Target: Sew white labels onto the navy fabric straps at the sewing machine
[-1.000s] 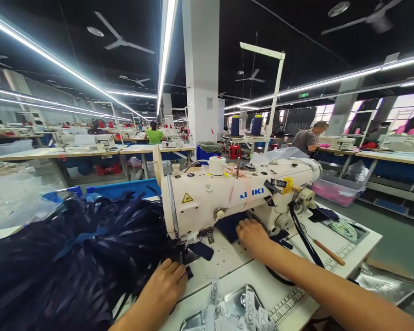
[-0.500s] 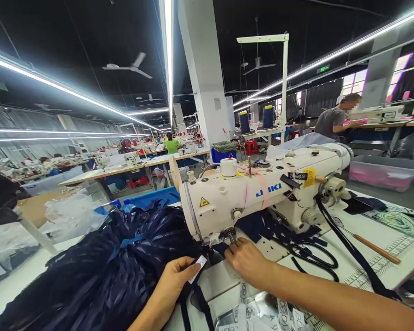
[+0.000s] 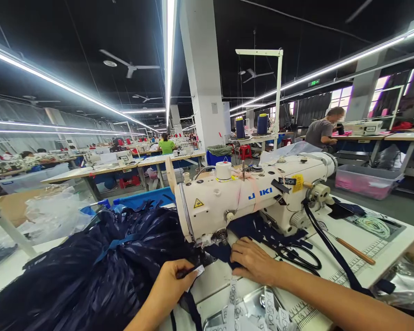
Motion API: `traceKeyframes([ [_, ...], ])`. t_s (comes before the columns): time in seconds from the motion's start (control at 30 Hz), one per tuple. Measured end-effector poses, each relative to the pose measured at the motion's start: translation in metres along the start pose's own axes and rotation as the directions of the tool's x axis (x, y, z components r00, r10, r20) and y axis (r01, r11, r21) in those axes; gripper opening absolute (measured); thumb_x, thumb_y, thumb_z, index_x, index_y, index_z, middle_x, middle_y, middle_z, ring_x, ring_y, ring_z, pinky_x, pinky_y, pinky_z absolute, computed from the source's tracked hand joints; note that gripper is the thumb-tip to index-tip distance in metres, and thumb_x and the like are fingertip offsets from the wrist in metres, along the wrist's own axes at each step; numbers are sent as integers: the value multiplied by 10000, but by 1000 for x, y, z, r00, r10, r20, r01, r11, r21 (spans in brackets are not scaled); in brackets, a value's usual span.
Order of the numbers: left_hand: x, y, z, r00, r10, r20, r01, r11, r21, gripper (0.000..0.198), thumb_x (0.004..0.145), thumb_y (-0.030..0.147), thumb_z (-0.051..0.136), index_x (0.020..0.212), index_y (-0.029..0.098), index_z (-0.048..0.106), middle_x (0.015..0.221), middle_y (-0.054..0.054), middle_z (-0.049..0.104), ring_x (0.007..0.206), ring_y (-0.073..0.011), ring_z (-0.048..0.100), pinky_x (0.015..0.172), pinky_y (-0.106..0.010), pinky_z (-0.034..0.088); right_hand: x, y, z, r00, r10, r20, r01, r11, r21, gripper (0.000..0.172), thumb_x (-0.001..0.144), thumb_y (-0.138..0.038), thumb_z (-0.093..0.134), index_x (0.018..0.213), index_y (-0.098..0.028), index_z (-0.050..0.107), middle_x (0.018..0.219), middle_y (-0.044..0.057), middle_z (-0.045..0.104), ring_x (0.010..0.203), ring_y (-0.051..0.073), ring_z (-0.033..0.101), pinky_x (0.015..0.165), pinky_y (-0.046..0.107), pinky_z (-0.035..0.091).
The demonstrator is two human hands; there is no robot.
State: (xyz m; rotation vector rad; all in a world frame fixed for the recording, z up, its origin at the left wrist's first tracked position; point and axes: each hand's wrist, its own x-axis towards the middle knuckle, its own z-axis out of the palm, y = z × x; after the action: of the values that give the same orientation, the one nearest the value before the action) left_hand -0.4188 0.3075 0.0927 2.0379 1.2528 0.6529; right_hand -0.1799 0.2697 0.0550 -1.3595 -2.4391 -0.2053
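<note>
My left hand [image 3: 174, 282] pinches a dark strap with a small white label [image 3: 199, 271], left of the machine's needle area. My right hand [image 3: 253, 259] rests on the bed of the white sewing machine [image 3: 210, 197], its fingers bent over the edge of navy fabric [image 3: 221, 252] near the presser foot; whether it grips the fabric is hard to tell. White printed label tape [image 3: 232, 301] hangs below the right hand, over a metal tray with more labels [image 3: 269, 308]. A big bundle of navy straps [image 3: 89, 271] lies to the left.
Black scissors [image 3: 303, 257] and a wooden-handled tool [image 3: 355, 250] lie right of the machine. Two thread spools stand behind it. A clear bin [image 3: 369, 181] sits at the right. A person in grey [image 3: 319, 133] works at another table.
My right hand has opened out somewhat and shows its fingers more flatly. My left hand has turned the label slightly. The camera view has shifted a little.
</note>
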Motion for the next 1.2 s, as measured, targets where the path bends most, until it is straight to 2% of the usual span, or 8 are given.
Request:
traceKeyframes([
  [0.07,2,1,7,948,317,-13,-283,864,417,186,734,136,450,596,154,573,584,-8,548,551,-142,485,540,-261,329,1,4,0,999,-51,-4,51,998,40,136,816,-285,561,834,-155,593,850,35,575,816,162,500,695,272,361],
  [0.13,5,5,16,800,582,148,-488,487,725,244,723,6,392,621,147,563,638,-45,578,586,-168,520,568,-287,349,0,8,-1,994,-111,-20,112,993,37,104,830,-218,528,855,-147,598,859,44,576,804,153,498,685,256,366],
  [0.23,11,9,25,666,630,400,-581,101,808,248,692,-58,396,623,136,535,634,-58,578,565,-178,523,551,-297,344,-1,12,1,978,-204,-53,201,978,-64,162,853,-149,443,848,-140,605,829,54,575,740,149,479,650,254,366],
  [0.37,14,3,28,664,619,420,-598,101,795,239,691,-48,425,587,157,492,619,-29,562,539,-164,502,540,-294,319,1,14,4,944,-314,-103,285,931,-227,238,854,-95,386,724,-145,580,712,34,549,653,147,435,608,270,339],
  [0.57,1,-12,19,543,738,399,-616,28,787,235,723,-24,417,598,152,506,597,-20,536,528,-158,455,557,-306,291,17,-20,0,941,-177,-289,108,965,-240,195,796,-81,418,646,-143,525,698,32,535,660,156,436,654,312,336],
  [0.73,-8,-17,16,507,802,315,-611,77,788,303,798,-17,323,633,135,527,608,-25,532,527,-148,432,573,-296,313,41,-54,9,996,0,-86,-5,998,-66,133,745,-77,442,735,-127,565,805,56,567,775,187,504,739,319,364],
  [0.87,-14,-17,11,480,837,263,-598,93,796,363,829,-14,253,658,121,544,617,-31,539,533,-139,435,575,-288,338,57,-55,11,983,132,126,-150,979,141,179,787,-110,420,816,-98,596,897,91,599,834,192,547,739,294,375],
  [1.2,-12,-16,15,451,863,228,-576,87,813,346,832,-7,281,621,129,519,599,-15,519,514,-130,424,539,-282,342,65,-50,8,958,199,207,-249,935,254,176,790,-136,442,754,-131,615,885,63,626,794,160,573,652,248,360],
])
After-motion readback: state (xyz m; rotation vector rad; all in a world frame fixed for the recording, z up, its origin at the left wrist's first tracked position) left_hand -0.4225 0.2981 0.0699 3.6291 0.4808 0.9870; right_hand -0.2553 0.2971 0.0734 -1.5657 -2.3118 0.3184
